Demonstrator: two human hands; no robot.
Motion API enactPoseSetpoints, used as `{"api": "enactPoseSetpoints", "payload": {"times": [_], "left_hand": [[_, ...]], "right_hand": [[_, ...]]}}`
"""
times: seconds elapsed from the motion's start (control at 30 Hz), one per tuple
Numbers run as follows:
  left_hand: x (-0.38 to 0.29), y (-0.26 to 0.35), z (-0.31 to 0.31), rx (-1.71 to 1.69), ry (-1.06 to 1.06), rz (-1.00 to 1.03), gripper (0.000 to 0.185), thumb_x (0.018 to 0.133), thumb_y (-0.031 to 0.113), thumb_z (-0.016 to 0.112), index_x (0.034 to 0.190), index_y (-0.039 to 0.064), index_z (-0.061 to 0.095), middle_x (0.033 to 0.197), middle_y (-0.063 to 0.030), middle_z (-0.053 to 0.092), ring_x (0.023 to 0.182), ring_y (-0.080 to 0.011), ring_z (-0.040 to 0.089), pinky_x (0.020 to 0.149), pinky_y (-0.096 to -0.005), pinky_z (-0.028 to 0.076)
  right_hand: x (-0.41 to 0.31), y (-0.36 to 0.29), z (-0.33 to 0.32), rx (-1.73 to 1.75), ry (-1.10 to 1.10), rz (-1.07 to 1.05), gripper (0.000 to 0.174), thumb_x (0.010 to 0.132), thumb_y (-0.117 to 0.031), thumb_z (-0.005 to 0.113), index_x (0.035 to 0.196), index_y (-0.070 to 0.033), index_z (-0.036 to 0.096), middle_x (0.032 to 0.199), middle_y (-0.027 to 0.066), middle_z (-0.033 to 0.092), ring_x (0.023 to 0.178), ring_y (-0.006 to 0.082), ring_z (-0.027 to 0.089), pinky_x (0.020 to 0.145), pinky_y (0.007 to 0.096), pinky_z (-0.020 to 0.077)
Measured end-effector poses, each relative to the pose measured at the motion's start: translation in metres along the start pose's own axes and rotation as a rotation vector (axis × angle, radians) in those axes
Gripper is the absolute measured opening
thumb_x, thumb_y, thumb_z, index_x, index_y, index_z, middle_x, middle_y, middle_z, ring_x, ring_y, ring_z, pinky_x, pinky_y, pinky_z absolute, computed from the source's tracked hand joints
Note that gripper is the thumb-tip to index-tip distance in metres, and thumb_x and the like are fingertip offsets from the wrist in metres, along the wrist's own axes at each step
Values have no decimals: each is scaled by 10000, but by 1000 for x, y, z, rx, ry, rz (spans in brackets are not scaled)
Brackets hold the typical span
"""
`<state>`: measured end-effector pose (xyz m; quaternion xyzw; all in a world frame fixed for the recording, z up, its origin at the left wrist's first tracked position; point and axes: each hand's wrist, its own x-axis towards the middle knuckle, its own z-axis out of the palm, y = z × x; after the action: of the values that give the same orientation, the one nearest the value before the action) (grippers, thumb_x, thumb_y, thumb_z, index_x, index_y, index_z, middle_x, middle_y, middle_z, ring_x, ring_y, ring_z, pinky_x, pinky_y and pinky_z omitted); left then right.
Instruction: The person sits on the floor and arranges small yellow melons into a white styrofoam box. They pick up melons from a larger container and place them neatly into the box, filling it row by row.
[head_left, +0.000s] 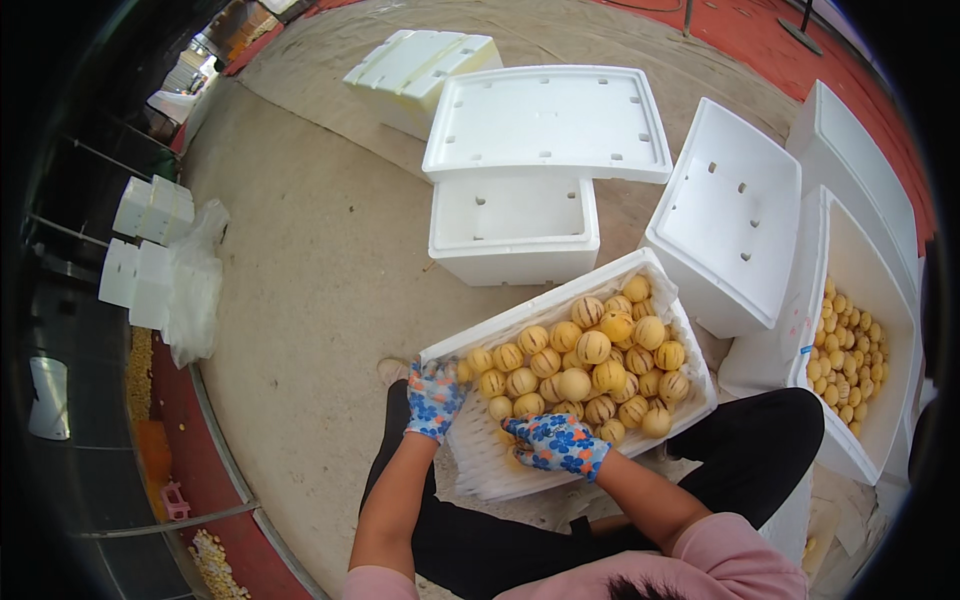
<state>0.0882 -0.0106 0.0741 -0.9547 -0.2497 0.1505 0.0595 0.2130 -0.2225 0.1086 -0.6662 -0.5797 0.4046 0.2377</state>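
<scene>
A white foam box (536, 306) full of yellow, purple-striped pepino melons (592, 346) stands tilted across in front of me, lined with thin white wrapping. Both my hands wear blue-flowered gloves. At the box's left corner, my left hand (435, 396) rests by the rim and the leftmost fruits; its fingertips are partly hidden. My right hand (559, 442) lies over the near side, palm down at the lower fruits, with a yellow fruit partly visible beneath its fingers. White foam netting (487, 469) spreads below the hands at the near left side.
Beyond stand an open foam box (514, 259) partly under a white lid (547, 120), and a taped foam box (420, 71). To the right are a tilted foam box (724, 217) and a deep box (817, 360) holding more pepino melons. Foam boxes and a clear plastic bag (195, 285) stand far left.
</scene>
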Motion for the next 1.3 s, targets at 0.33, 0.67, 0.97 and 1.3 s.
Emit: {"api": "enactPoseSetpoints", "payload": {"times": [0.33,0.67,0.97,1.3], "left_hand": [[-6,-9,7,52,12,41,344,879,318,488,1169,134,510,1176,-90,567,1134,-206,499,1043,-437,278],[1,-15,20,80,163,180,385,763,347,621,1072,120,584,1092,-69,610,1075,-240,543,1042,-477,273],[0,-15,11,-26,137,86,449,707,380,679,1081,141,609,1092,-60,618,1050,-241,547,1011,-452,321],[6,-28,19,-111,123,185,382,732,314,651,1084,172,605,1049,-29,626,1042,-212,540,1021,-420,310]], "right_hand": [[-3,1,0,4,22,-19,502,833,-291,504,1268,-43,463,1122,207,575,997,313,584,860,376,457],[1,10,19,0,60,-57,491,832,-289,540,1258,-55,471,1082,143,579,896,288,599,755,368,484],[38,-16,19,1165,12,301,622,777,-41,657,1322,-38,357,1112,87,521,966,138,531,848,257,460],[74,-1,59,1591,58,101,619,749,-5,631,1306,-104,380,1206,80,479,1051,221,543,868,317,468]]}}
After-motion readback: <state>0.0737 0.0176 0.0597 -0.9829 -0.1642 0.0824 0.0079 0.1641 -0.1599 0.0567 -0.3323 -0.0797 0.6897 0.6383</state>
